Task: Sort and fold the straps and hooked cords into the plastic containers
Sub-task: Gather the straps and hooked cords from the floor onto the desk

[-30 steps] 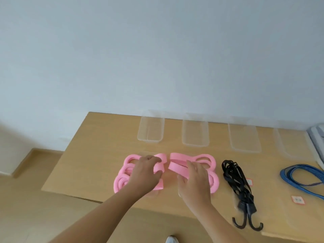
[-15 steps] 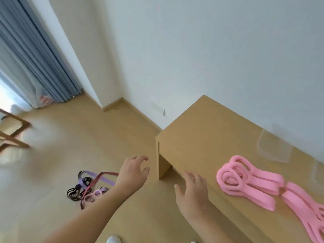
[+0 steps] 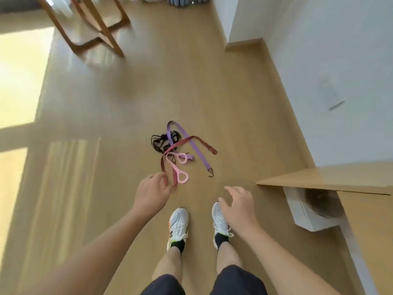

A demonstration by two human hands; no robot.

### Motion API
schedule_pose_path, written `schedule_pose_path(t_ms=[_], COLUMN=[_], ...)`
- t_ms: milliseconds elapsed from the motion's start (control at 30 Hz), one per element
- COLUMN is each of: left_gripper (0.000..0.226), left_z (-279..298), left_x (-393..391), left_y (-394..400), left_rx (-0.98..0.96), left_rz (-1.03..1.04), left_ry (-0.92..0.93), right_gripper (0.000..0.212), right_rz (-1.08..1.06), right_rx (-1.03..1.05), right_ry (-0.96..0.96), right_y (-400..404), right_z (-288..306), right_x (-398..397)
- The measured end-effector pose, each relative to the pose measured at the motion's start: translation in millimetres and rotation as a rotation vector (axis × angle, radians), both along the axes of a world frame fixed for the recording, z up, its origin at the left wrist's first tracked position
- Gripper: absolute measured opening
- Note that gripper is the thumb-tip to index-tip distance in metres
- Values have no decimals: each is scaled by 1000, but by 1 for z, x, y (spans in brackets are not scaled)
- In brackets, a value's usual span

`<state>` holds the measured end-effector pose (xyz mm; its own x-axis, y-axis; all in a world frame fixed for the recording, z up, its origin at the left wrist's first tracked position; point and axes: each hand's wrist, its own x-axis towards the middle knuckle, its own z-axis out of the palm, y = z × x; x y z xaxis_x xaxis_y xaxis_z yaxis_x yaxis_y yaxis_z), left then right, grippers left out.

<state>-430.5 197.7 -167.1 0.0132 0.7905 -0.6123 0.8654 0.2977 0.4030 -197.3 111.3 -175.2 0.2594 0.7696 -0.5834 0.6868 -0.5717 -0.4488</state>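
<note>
A tangle of straps lies on the wooden floor ahead of my feet: a purple strap [image 3: 182, 135] with a hook at its end, a maroon strap [image 3: 192, 139], a pink looped strap [image 3: 177, 167] and a black cord [image 3: 158, 141]. My left hand [image 3: 152, 195] hangs above the near end of the maroon strap, fingers loosely curled, holding nothing. My right hand [image 3: 238, 207] is spread above my right shoe, also holding nothing. The plastic containers are out of view.
The table's corner [image 3: 319, 177] juts in at the right, with a white box [image 3: 306, 209] under it. A wooden chair frame [image 3: 95, 28] stands at the far left. The white wall [image 3: 319, 60] runs along the right. My two white shoes [image 3: 178, 224] stand on the floor.
My view has swung from the table and its pink straps down to the floor. Both hands have left the table and now hang over the pile of straps on the floor.
</note>
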Motion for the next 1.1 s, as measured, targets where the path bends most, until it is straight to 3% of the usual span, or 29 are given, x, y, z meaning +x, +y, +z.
schedule_pose_path(t_ms=[133,300,500,633,733,867,1000,1100], left_gripper=[45,44,43,43,42,42,46,50], left_z=[-87,-233,-372,-433,-460,-468,-444,-405], left_x=[-18,-20,-19,-21,-22,-17,-6,3], left_y=[-4,-21,-50,-72,-88,-101,-90,-66], left_rx=[-65,-139,-194,-201,-223,-277,-303,-276], left_rz=[113,231,364,408,429,392,362,310], left_ry=[26,36,50,47,37,18,-23,-55], right_gripper=[40,39,39,59,65,38,12,16], right_rz=[56,286,485,800,927,857,698,564], right_rx=[-80,-270,-316,-251,-182,-262,-279,-199], right_ry=[53,83,48,43,-58,-74,48,160], right_y=[43,65,81,89,92,80,54,54], right_z=[-100,-278,-466,-555,-586,-583,-541,-480], right_x=[-19,-32,-57,-91,-112,-113,-94,-87])
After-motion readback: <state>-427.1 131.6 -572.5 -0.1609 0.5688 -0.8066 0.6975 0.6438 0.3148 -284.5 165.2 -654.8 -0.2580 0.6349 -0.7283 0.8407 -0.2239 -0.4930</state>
